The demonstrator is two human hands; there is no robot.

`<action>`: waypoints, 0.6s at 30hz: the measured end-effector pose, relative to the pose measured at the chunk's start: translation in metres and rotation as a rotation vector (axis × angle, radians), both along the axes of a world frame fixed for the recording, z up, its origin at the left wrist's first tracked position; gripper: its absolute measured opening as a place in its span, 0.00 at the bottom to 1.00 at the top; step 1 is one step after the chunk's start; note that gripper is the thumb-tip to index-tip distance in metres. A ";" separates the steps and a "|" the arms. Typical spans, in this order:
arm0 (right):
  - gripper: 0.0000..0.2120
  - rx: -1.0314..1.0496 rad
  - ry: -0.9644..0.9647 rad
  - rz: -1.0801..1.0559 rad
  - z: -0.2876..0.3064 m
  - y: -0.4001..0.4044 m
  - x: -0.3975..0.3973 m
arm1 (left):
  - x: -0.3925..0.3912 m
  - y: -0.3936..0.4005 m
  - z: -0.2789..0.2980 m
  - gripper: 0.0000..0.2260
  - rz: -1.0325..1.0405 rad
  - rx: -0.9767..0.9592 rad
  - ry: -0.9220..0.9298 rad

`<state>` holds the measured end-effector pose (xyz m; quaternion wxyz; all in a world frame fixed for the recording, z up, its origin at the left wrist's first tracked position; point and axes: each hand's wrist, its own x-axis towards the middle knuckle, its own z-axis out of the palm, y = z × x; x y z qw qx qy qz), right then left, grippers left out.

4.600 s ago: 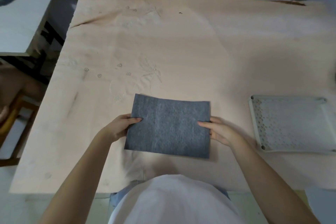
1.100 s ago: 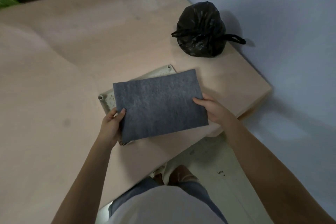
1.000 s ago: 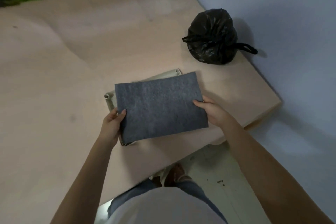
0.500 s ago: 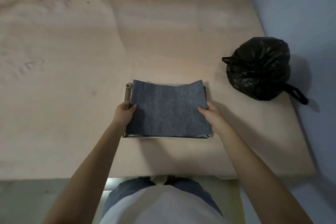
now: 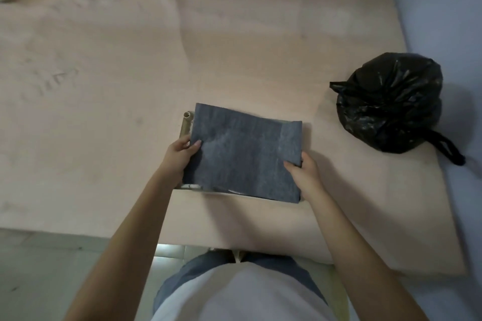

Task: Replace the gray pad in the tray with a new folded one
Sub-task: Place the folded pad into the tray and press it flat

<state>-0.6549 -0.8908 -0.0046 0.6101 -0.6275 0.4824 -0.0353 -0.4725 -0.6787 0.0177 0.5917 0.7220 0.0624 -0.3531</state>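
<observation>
Pinkish wooden table (image 5: pixel 234 47) against a pale blue wall, with a tied black trash bag (image 5: pixel 390 101) off to the right. Both hands pinch the gray pad (image 5: pixel 245 154), left hand (image 5: pixel 180 156) on its left edge, right hand (image 5: pixel 303 172) on its right, directly over the tray (image 5: pixel 186 122), which is mostly covered.

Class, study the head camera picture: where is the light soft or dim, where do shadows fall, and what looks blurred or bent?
Head view: dim, soft light; the black bag casts a faint shadow on the wall to its right; the gray pad looks streaky with motion blur; the table edges curve from wide-angle distortion; no strong glare except small glints on the bag.
</observation>
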 end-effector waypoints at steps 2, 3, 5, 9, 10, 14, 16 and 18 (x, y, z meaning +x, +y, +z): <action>0.09 -0.017 0.000 0.015 0.001 0.000 0.002 | 0.006 0.001 -0.006 0.03 -0.013 0.126 -0.060; 0.09 -0.028 -0.003 0.023 0.001 0.001 0.003 | 0.010 0.002 -0.010 0.02 -0.029 0.186 -0.093; 0.08 -0.058 0.000 0.030 0.002 0.003 0.006 | 0.014 0.001 -0.015 0.06 -0.088 0.305 -0.151; 0.07 -0.124 0.027 0.009 0.000 0.007 0.008 | 0.014 0.002 -0.020 0.12 -0.235 0.497 -0.325; 0.06 -0.144 0.035 0.003 0.000 0.009 0.008 | 0.013 0.002 -0.021 0.13 -0.270 0.546 -0.375; 0.09 -0.283 0.073 0.010 0.000 0.016 0.011 | -0.005 -0.009 -0.015 0.14 -0.449 0.919 -0.662; 0.15 -0.397 0.121 0.032 0.001 0.019 0.012 | -0.016 -0.015 -0.013 0.16 -0.597 1.094 -0.936; 0.19 -0.510 0.170 0.060 0.001 0.022 0.013 | -0.022 -0.019 -0.020 0.22 -0.752 1.016 -1.082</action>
